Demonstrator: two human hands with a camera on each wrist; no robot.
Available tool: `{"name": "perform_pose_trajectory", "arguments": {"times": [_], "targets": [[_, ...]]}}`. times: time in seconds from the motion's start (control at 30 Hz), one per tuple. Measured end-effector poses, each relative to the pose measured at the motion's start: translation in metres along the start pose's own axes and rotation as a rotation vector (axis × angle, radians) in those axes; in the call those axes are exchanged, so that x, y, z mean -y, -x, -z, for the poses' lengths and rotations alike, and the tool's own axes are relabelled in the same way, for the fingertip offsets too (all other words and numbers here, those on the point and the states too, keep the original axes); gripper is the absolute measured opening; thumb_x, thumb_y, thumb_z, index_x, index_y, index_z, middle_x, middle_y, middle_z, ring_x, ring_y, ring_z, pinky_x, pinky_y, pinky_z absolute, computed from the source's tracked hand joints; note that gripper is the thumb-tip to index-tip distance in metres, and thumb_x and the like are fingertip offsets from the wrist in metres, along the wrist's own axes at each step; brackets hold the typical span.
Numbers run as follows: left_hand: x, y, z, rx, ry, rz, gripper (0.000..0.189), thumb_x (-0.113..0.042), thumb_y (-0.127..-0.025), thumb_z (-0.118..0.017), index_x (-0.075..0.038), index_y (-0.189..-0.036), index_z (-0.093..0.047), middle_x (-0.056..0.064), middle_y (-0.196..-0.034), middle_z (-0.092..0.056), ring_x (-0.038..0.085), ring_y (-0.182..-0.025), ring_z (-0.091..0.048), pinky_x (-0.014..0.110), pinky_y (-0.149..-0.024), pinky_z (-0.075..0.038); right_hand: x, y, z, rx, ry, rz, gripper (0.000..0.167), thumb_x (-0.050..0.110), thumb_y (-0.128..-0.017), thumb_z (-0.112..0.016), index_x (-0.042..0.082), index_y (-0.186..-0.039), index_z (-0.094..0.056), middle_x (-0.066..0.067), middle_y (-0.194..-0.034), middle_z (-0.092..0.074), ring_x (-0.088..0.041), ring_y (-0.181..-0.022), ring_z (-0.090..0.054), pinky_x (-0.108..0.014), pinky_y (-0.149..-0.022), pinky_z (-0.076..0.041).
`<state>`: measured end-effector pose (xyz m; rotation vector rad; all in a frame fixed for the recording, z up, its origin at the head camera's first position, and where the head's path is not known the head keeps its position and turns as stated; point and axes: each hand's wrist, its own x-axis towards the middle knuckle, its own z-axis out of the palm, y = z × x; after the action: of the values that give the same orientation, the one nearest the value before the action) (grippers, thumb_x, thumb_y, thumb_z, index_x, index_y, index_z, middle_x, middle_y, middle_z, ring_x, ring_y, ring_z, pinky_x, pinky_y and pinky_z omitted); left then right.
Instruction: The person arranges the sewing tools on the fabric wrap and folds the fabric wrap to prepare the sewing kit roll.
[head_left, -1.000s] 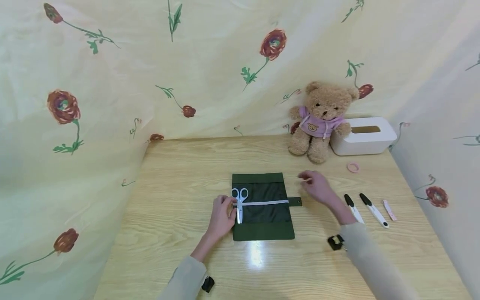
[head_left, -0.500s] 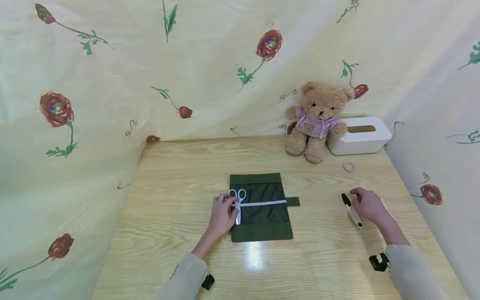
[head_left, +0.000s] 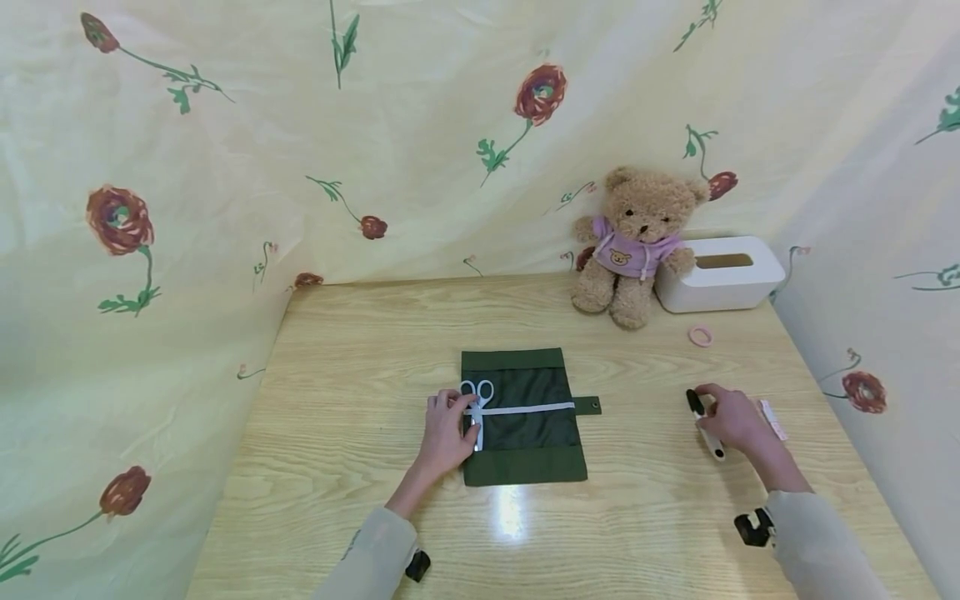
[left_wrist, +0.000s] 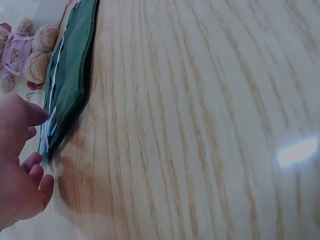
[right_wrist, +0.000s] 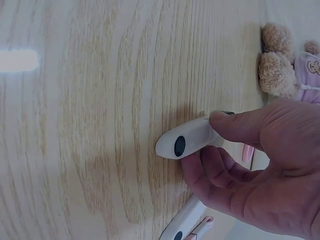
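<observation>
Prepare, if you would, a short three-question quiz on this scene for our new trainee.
1. Multiple choice: where do the scissors lie? (a) on the tissue box; (b) on the green cloth case; (c) on bare wood.
2. True or false: the pink ring lies apart from the teddy bear.
3. Fill in: the ___ hand grips a white tool with a black end.

Key: 1. b; 2. true; 3. right.

Head view: the left hand (head_left: 447, 433) covers part of the scissors (head_left: 480, 419); the right hand (head_left: 738, 421) masks the middle of the black-tipped tool (head_left: 713, 444). A second tool (right_wrist: 185, 218), concealed there, is cut off by the border in the right wrist view, as is the teddy bear (right_wrist: 277, 75). Surface detail on the pink-and-white strip (head_left: 773, 420): too small to tell.
</observation>
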<state>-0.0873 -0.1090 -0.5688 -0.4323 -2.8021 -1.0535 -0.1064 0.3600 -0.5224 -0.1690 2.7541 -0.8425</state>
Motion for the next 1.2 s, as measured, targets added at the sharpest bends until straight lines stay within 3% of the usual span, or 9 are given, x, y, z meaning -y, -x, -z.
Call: {"name": "perform_pose_trajectory", "arguments": {"times": [0.23, 0.37, 0.67, 0.8, 0.97, 1.2], "targets": [[-0.002, -0.002, -0.001, -0.006, -0.006, -0.019, 0.039, -0.008, -0.085, -0.077, -0.009, -0.123, -0.067, 0.014, -0.109, -0.046, 0.031, -0.095, -0.039, 0.044, -0.080, -0.035, 0.002, 0.000, -0.003, -0.014, -0.005, 0.012, 0.054, -0.006, -0.080, -0.065, -0.019, -0.127, -0.042, -0.003, -0.062, -0.045, -0.020, -0.050, -0.046, -0.033, -0.048, -0.039], [-0.004, -0.003, -0.002, -0.024, -0.025, -0.041, 0.039, -0.007, -0.083, -0.078, -0.009, -0.121, -0.069, 0.013, -0.103, -0.045, 0.030, -0.092, -0.039, 0.043, -0.078, -0.034, 0.005, 0.000, -0.003, -0.023, 0.001, 0.011, 0.055, -0.005, -0.079, -0.068, -0.018, -0.126, -0.042, -0.009, -0.070, -0.051, -0.023, -0.059, -0.048, -0.037, -0.052, -0.042], [-0.005, -0.006, -0.006, 0.007, -0.067, -0.040, 0.030, -0.007, -0.086, -0.076, -0.013, -0.115, -0.073, 0.011, -0.102, -0.049, 0.028, -0.091, -0.041, 0.042, -0.078, -0.036, 0.006, -0.003, -0.004, -0.004, -0.067, -0.010, 0.058, -0.003, -0.083, -0.071, -0.012, -0.131, -0.040, -0.021, -0.085, -0.060, -0.025, -0.068, -0.058, -0.036, -0.054, -0.049], [-0.006, -0.006, -0.007, 0.019, -0.075, -0.036, 0.026, -0.006, -0.086, -0.076, -0.012, -0.112, -0.075, 0.011, -0.100, -0.048, 0.028, -0.088, -0.041, 0.041, -0.076, -0.036, 0.008, -0.003, -0.007, -0.012, -0.076, 0.003, 0.058, -0.002, -0.083, -0.072, -0.011, -0.132, -0.041, -0.019, -0.084, -0.060, -0.024, -0.067, -0.057, -0.034, -0.054, -0.048], [-0.008, -0.007, -0.008, 0.054, -0.065, 0.006, 0.024, -0.007, -0.089, -0.074, -0.013, -0.111, -0.076, 0.009, -0.098, -0.046, 0.026, -0.086, -0.039, 0.038, -0.073, -0.033, 0.016, -0.010, -0.014, -0.025, -0.178, 0.048, 0.057, -0.002, -0.086, -0.071, -0.011, -0.134, -0.041, -0.012, -0.081, -0.058, -0.018, -0.062, -0.056, -0.030, -0.053, -0.048], [-0.010, -0.008, -0.008, 0.085, -0.070, 0.045, 0.027, -0.006, -0.088, -0.073, -0.015, -0.114, -0.075, 0.009, -0.097, -0.047, 0.026, -0.086, -0.040, 0.039, -0.072, -0.034, 0.044, -0.026, -0.021, 0.026, -0.352, 0.072, 0.060, -0.004, -0.091, -0.067, -0.010, -0.142, -0.035, -0.022, -0.094, -0.058, -0.025, -0.075, -0.061, -0.037, -0.058, -0.055]]}}
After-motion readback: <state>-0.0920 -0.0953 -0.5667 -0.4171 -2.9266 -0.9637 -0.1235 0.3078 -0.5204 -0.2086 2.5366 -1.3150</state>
